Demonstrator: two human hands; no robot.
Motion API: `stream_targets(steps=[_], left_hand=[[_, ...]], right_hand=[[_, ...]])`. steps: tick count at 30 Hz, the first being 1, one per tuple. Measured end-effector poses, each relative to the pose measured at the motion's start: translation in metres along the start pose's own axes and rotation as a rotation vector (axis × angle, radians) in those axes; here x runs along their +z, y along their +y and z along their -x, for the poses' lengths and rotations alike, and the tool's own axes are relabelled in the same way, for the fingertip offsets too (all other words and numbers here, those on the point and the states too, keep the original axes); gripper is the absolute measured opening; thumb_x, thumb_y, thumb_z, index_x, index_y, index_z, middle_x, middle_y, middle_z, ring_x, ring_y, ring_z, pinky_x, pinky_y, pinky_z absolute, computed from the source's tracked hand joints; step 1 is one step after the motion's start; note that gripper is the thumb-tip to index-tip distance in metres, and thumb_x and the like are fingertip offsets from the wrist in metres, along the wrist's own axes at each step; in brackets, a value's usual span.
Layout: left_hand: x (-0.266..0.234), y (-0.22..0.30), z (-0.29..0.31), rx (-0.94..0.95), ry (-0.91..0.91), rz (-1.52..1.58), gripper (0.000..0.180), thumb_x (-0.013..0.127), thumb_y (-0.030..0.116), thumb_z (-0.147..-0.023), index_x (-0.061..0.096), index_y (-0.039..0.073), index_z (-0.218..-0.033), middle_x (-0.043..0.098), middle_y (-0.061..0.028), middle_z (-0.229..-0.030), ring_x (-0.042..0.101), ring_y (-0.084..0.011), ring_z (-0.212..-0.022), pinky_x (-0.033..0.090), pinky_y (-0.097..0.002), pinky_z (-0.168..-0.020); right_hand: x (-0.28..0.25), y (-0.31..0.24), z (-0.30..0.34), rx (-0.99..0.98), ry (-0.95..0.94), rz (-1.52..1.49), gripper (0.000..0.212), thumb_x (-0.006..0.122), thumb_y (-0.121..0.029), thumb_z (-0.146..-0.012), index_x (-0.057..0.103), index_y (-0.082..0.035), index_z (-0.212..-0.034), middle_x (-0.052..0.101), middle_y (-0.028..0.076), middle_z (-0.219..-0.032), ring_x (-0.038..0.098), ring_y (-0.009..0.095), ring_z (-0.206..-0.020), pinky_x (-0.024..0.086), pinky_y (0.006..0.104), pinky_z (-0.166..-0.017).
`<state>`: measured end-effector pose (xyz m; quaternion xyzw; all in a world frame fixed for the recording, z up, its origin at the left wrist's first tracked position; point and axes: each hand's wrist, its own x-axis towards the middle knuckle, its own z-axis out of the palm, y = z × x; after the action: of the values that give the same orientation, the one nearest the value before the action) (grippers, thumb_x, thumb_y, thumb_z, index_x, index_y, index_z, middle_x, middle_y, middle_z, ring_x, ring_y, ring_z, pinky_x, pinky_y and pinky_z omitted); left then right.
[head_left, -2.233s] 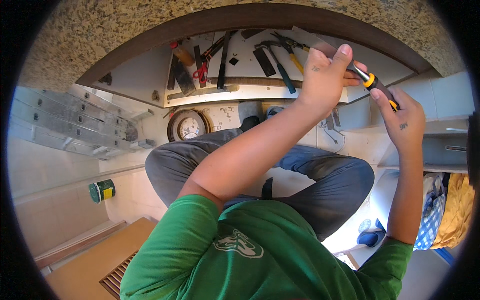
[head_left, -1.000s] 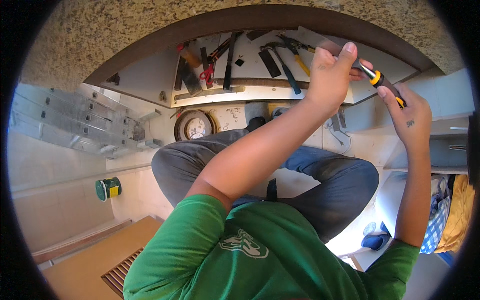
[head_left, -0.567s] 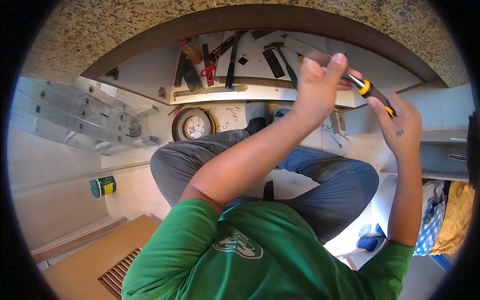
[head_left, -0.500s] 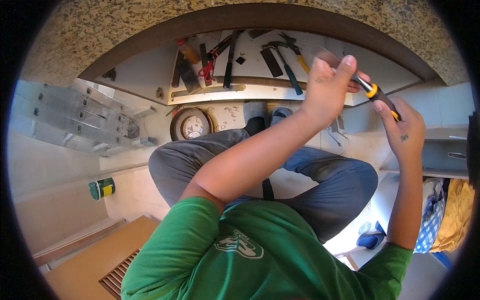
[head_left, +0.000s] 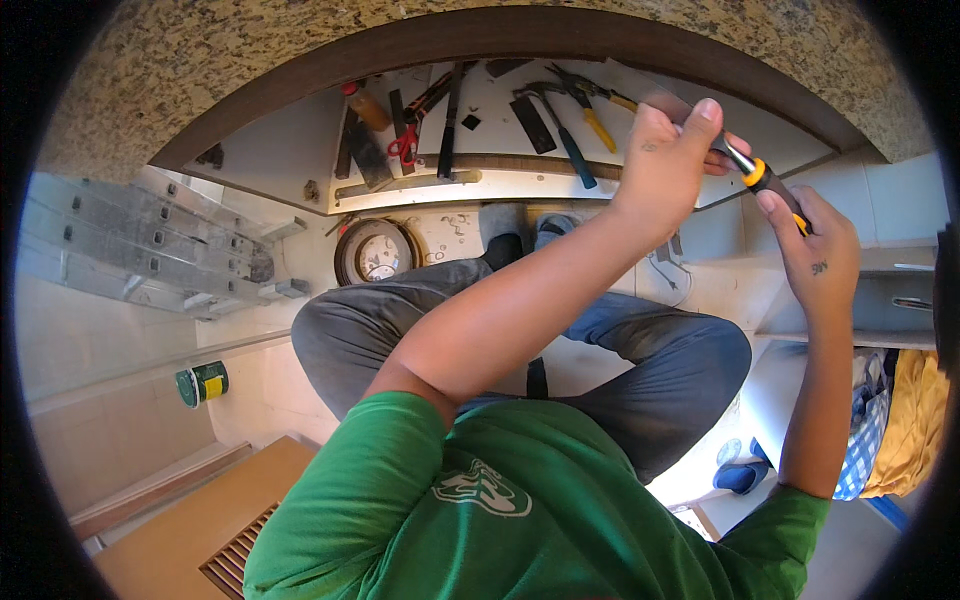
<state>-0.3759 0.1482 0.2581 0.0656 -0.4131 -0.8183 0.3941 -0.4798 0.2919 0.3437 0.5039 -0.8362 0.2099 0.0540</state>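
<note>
Glare whitens the floor [head_left: 690, 482] at lower right; fisheye distortion bows the countertop [head_left: 200, 80].

At the far side, under a speckled stone countertop [head_left: 230, 70], a white board [head_left: 495, 120] is strewn with things: red-handled scissors [head_left: 403, 148] and an amber bottle [head_left: 371, 112] are seen at its left, a green-handled hammer [head_left: 572, 150] and a yellow-handled tool [head_left: 601, 130] toward its right. Nearer than the board, a dark-rimmed round object [head_left: 378, 256] is set. At the left, a metal ladder [head_left: 150, 240] is seen, with a green can [head_left: 203, 383] placed nearer. Blue checked cloth [head_left: 862, 440] and yellow cloth [head_left: 905, 420] are gathered at the right.
</note>
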Motion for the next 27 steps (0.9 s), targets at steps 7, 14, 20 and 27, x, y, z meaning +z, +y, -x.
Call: stream_targets(steps=[7,14,20,27], left_hand=[[-0.001,0.007,0.001,0.024,0.076,0.021,0.039,0.059,0.037,-0.103,0.063,0.000,-0.094,0.074,-0.0190,-0.092,0.072,-0.0220,-0.078,0.059,-0.0342,-0.076],[-0.003,0.012,0.002,0.005,0.076,-0.004,0.040,0.057,0.039,-0.104,0.062,0.000,-0.095,0.074,-0.0208,-0.093,0.072,-0.0230,-0.081,0.059,-0.0358,-0.077],[-0.004,0.013,0.001,0.003,0.074,0.021,0.043,0.057,0.041,-0.104,0.062,-0.001,-0.094,0.073,-0.0222,-0.094,0.072,-0.0237,-0.081,0.058,-0.0363,-0.080],[-0.006,0.011,0.001,0.041,0.108,-0.002,0.041,0.059,0.042,-0.103,0.061,0.001,-0.095,0.074,-0.0200,-0.094,0.072,-0.0229,-0.079,0.059,-0.0355,-0.078]], right_hand=[[0.002,-0.004,-0.003,-0.035,-0.012,0.017,0.053,0.074,-0.050,-0.088,0.061,0.000,-0.076,0.055,0.018,-0.062,0.050,0.030,-0.054,0.040,0.0394,-0.053],[0.003,-0.005,-0.007,-0.073,0.023,0.067,0.052,0.074,-0.050,-0.088,0.061,-0.002,-0.075,0.054,0.018,-0.062,0.049,0.032,-0.054,0.040,0.0400,-0.053],[0.001,-0.006,-0.009,-0.035,0.017,0.057,0.051,0.076,-0.050,-0.086,0.062,-0.002,-0.075,0.055,0.018,-0.062,0.051,0.033,-0.054,0.041,0.0406,-0.053],[0.004,-0.009,-0.007,-0.103,0.048,0.079,0.047,0.076,-0.048,-0.087,0.065,-0.003,-0.078,0.056,0.017,-0.062,0.052,0.033,-0.054,0.041,0.0400,-0.053]])
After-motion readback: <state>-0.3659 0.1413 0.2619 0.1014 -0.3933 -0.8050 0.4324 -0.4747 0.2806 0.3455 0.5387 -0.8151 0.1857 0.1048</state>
